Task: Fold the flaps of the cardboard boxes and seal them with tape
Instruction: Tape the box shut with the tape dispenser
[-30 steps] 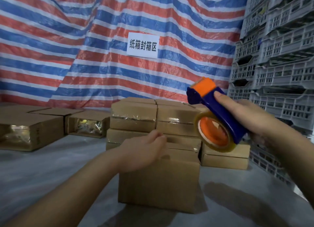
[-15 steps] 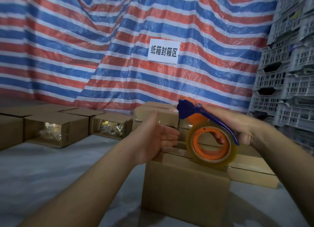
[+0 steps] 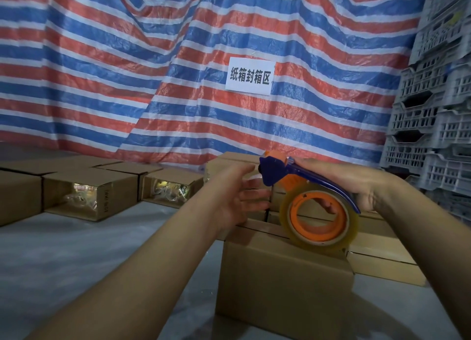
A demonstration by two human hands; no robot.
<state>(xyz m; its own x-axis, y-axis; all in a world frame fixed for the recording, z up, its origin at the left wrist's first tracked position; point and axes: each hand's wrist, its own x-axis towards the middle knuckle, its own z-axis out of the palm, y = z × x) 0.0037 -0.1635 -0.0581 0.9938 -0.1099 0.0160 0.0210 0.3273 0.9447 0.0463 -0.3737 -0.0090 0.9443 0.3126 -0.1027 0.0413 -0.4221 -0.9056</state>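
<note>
Cardboard, plain brown and rectangular, the box (image 3: 283,283) you are sealing stands on the grey floor (image 3: 76,263) right in front of you, its top flaps folded shut and its near face towards you. Your right hand (image 3: 356,184) grips the blue-and-orange handheld tape dispenser (image 3: 313,202), fingers curled round the handle and through the orange core, with the clear roll resting on the box's top near the right end. Your left hand (image 3: 237,199) hovers at the top left edge, fingers spread and relaxed, holding nothing, reaching towards the dispenser's blue head. Whether a loose tape end is already free cannot be told. To do this well, catch the tape end with the left fingers, stick it a little way down the side face, then press it flat before drawing the dispenser along the centre seam. Keep the roll low and the pull straight, or the tape will likely wander off the seam. More brown boxes (image 3: 382,258) lie just behind, and open ones (image 3: 89,194) sit well to the left.
</note>
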